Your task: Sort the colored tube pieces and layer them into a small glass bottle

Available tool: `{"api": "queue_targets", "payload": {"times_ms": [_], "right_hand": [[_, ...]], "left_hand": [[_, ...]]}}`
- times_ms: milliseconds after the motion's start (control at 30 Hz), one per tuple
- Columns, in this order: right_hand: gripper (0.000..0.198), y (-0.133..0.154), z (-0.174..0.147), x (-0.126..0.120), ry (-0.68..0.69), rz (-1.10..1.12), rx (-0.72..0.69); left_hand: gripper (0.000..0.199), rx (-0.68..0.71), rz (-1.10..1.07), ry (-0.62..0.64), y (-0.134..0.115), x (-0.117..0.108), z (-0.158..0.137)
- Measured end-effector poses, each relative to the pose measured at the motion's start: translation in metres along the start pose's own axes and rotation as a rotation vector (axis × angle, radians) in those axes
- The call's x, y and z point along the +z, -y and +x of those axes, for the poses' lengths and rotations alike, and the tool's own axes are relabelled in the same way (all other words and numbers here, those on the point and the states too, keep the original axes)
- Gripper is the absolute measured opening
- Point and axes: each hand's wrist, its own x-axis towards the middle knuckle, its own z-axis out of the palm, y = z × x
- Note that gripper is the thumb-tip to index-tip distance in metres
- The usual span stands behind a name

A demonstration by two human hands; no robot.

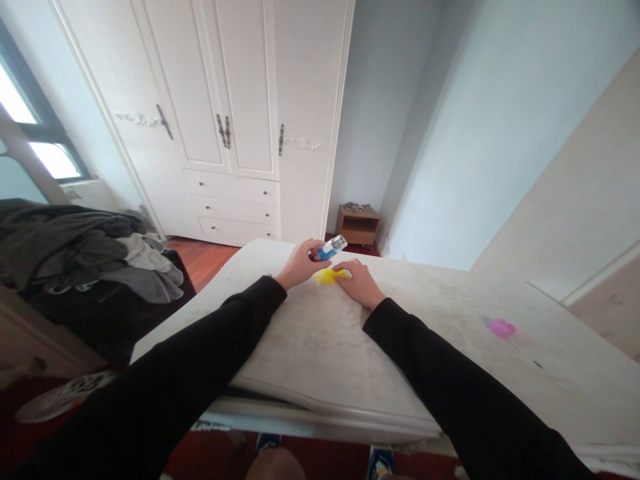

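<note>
My left hand (300, 265) is closed around a small clear bottle (331, 248) with blue and red on it, tilted with its clear end up to the right. Just below the bottle, a bright yellow piece (327, 276) lies on the white tabletop (330, 347); whether it is soft or a liquid I cannot make out. My right hand (361, 283) has its fingers curled onto the right end of the yellow piece, pinching or pressing it. The bottle and the yellow piece appear apart.
A pink translucent item (501, 328) lies on the table's right side, near a small dark mark. Piled clothes (100, 247) are at left. Behind the table stand a white wardrobe (230, 87) and a small wooden nightstand (359, 225). A shoe (65, 398) sits at lower left.
</note>
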Motion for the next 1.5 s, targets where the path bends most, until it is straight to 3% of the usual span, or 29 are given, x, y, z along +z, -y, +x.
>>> {"api": "queue_targets", "payload": {"times_ms": [367, 567, 767, 1267, 1500], "right_hand": [[0.012, -0.008, 0.004, -0.002, -0.148, 0.104, -0.07], [0.004, -0.015, 0.005, -0.003, -0.291, 0.306, 0.024], [0.009, -0.016, 0.005, -0.004, -0.405, 0.383, 0.088], [0.011, -0.005, 0.002, -0.004, -0.338, 0.483, 0.042], [0.009, -0.005, 0.001, -0.008, -0.326, 0.443, 0.046]], "left_hand": [[0.04, -0.003, 0.008, -0.005, 0.004, 0.0, 0.0], [0.045, -0.096, 0.089, -0.015, 0.011, -0.004, 0.002], [0.049, -0.143, 0.183, 0.012, 0.018, -0.005, 0.002], [0.049, -0.006, 0.215, 0.145, 0.012, -0.004, 0.0], [0.049, -0.014, 0.204, 0.162, 0.011, -0.002, -0.001]]}}
